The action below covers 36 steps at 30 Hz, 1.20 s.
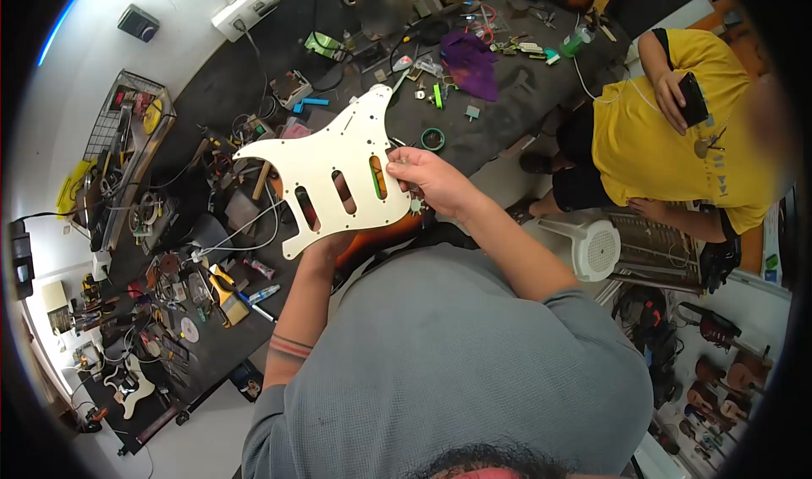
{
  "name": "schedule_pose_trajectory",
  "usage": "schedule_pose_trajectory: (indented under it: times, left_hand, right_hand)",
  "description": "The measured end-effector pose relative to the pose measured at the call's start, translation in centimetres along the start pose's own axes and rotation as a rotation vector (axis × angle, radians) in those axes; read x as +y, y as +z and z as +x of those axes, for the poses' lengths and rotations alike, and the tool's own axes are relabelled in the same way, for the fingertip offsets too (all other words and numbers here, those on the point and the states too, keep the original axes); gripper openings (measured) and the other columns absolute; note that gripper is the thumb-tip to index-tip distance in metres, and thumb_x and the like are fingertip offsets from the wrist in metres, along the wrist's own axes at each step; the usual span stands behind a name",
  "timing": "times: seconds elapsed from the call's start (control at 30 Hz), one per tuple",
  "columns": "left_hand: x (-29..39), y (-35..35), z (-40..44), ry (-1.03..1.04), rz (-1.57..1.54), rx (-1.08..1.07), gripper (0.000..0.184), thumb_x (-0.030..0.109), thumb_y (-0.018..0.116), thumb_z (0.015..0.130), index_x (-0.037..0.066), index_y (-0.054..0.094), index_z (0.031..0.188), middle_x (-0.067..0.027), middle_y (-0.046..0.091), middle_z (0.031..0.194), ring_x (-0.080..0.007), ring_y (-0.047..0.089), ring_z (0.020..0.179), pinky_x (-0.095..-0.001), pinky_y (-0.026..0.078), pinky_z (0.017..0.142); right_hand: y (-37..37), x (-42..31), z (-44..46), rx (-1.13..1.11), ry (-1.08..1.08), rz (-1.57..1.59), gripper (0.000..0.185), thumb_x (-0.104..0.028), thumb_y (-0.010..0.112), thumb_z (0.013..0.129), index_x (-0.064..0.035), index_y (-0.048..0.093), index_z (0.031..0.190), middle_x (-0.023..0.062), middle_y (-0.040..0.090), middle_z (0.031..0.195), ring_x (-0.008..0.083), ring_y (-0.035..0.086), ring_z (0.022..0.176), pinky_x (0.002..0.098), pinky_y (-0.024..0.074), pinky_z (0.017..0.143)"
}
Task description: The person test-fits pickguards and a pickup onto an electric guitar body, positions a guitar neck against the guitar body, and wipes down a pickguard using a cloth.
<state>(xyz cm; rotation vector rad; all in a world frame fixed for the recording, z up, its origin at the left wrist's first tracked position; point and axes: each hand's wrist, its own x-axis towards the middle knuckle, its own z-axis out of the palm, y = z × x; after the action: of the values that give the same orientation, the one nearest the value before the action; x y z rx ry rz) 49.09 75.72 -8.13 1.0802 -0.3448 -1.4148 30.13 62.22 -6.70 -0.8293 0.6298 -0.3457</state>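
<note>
A cream-white electric guitar pickguard (320,159) is held up above the workbench, tilted, with three long pickup slots and small screw holes along its edge. My right hand (430,180) grips its right edge, the thumb on the face beside the slot nearest it. My left hand (331,246) reaches under the lower edge; the pickguard hides its fingers, so its grip does not show. Below the pickguard, partly covered, lies a sunburst guitar body (365,244) close to my grey shirt.
The dark workbench (474,136) carries a purple cloth (468,63), a tape roll (432,138), cables and many tools. A wire rack (127,128) hangs left. A person in a yellow shirt (651,141) holds a phone (693,98) at right, near a white stool (595,249).
</note>
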Motion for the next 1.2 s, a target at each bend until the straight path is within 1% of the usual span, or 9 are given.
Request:
schedule_pose_trajectory:
  times: [0.17,0.37,0.67,0.77,0.87,0.97,1.07,1.13,1.2]
  left_hand:
    - [-0.6,-1.7,-0.7,0.003,-0.080,-0.082,0.045,0.018,0.076,0.099,0.011,0.065,0.142,-0.0055,0.075,0.128,-0.0216,0.074,0.113,-0.0398,0.061,0.099]
    - [-1.5,-2.0,-0.6,-0.007,-0.120,-0.127,0.045,0.017,0.077,0.097,0.010,0.066,0.140,-0.0053,0.075,0.128,-0.0214,0.073,0.113,-0.0395,0.061,0.099]
    - [-2.7,-2.3,-1.0,0.008,-0.180,-0.131,0.045,0.015,0.079,0.095,0.010,0.067,0.138,-0.0052,0.074,0.129,-0.0210,0.073,0.113,-0.0391,0.061,0.100]
    - [-3.3,-3.6,-0.7,0.001,-0.112,-0.127,0.047,0.013,0.081,0.092,0.010,0.068,0.137,-0.0052,0.074,0.129,-0.0209,0.074,0.112,-0.0386,0.061,0.102]
    - [-3.2,-3.0,-1.3,-0.015,-0.226,-0.087,0.047,0.015,0.082,0.092,0.011,0.067,0.137,-0.0052,0.074,0.127,-0.0215,0.075,0.109,-0.0403,0.061,0.101]
    - [-3.6,-3.1,-1.2,-0.044,-0.133,-0.016,0.050,0.021,0.085,0.092,0.012,0.067,0.138,-0.0055,0.075,0.127,-0.0218,0.075,0.111,-0.0420,0.061,0.102]
    - [-4.7,-3.7,-1.4,-0.043,-0.170,-0.007,0.052,0.028,0.086,0.093,0.011,0.067,0.138,-0.0062,0.075,0.128,-0.0223,0.074,0.115,-0.0429,0.061,0.103]
    - [-5.0,-3.5,-1.5,-0.073,-0.166,0.044,0.055,0.033,0.086,0.093,0.010,0.067,0.138,-0.0067,0.075,0.129,-0.0227,0.074,0.117,-0.0429,0.061,0.104]
    - [-5.2,-3.0,-1.5,-0.075,-0.208,0.040,0.057,0.037,0.085,0.093,0.009,0.066,0.138,-0.0071,0.075,0.129,-0.0231,0.073,0.118,-0.0430,0.061,0.104]
  right_hand:
    - [0.6,1.3,0.4,-0.005,-0.023,-0.094,0.022,-0.026,0.068,0.109,-0.0080,0.069,0.120,-0.0061,0.064,0.097,0.0048,0.054,0.085,0.0234,0.0468,0.078]
    - [0.7,2.4,0.8,-0.026,-0.012,-0.090,0.021,-0.027,0.067,0.109,-0.0075,0.069,0.117,-0.0052,0.064,0.096,0.0059,0.054,0.086,0.0240,0.0462,0.080]
    - [0.9,2.5,1.1,-0.049,-0.039,-0.103,0.022,-0.026,0.065,0.111,-0.0061,0.069,0.118,-0.0031,0.067,0.098,0.0076,0.056,0.088,0.0258,0.0479,0.083]
    - [1.0,2.4,1.2,-0.042,-0.055,-0.180,0.022,-0.026,0.065,0.111,-0.0057,0.068,0.117,-0.0027,0.067,0.098,0.0080,0.057,0.089,0.0263,0.0485,0.083]
    - [0.9,2.4,1.2,-0.039,-0.053,-0.169,0.023,-0.026,0.065,0.110,-0.0038,0.068,0.115,-0.0010,0.067,0.096,0.0089,0.058,0.085,0.0269,0.0490,0.078]
    - [0.8,2.2,1.1,-0.034,-0.044,-0.206,0.021,-0.025,0.066,0.110,-0.0040,0.066,0.115,0.0001,0.067,0.097,0.0092,0.059,0.085,0.0274,0.0497,0.078]
    - [0.9,2.0,0.8,-0.049,-0.080,-0.201,0.020,-0.027,0.065,0.111,-0.0070,0.064,0.111,0.0001,0.067,0.097,0.0089,0.058,0.087,0.0289,0.0506,0.082]
    - [0.9,2.1,0.8,-0.052,-0.070,-0.190,0.020,-0.026,0.065,0.111,-0.0067,0.064,0.111,0.0002,0.067,0.097,0.0090,0.058,0.087,0.0290,0.0506,0.082]
    - [0.7,2.2,0.9,-0.059,-0.078,-0.183,0.019,-0.026,0.065,0.111,-0.0065,0.064,0.111,0.0003,0.067,0.097,0.0092,0.058,0.088,0.0291,0.0506,0.082]
